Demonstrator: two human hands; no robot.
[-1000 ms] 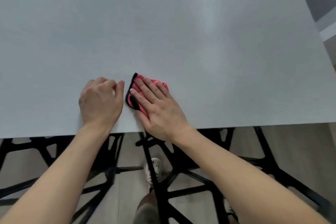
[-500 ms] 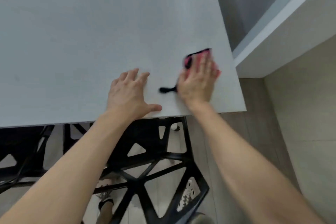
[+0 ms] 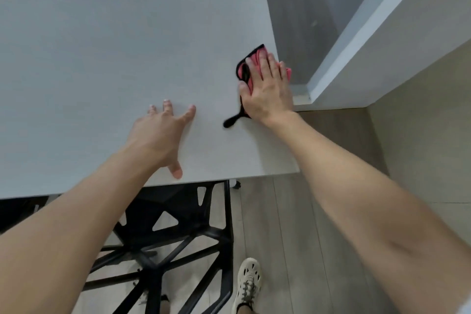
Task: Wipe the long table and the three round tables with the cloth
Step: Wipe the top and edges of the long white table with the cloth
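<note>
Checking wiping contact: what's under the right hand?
The pink cloth, pressed flat on the long table by the right hand; its black loop sticks out. Its middle is hidden.

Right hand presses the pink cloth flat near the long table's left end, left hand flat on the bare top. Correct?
One error: the pink cloth is at the long table's right end, not the left. The head view shows the right hand pressing it flat beside the right edge. The left hand does lie flat on the bare top.
</note>
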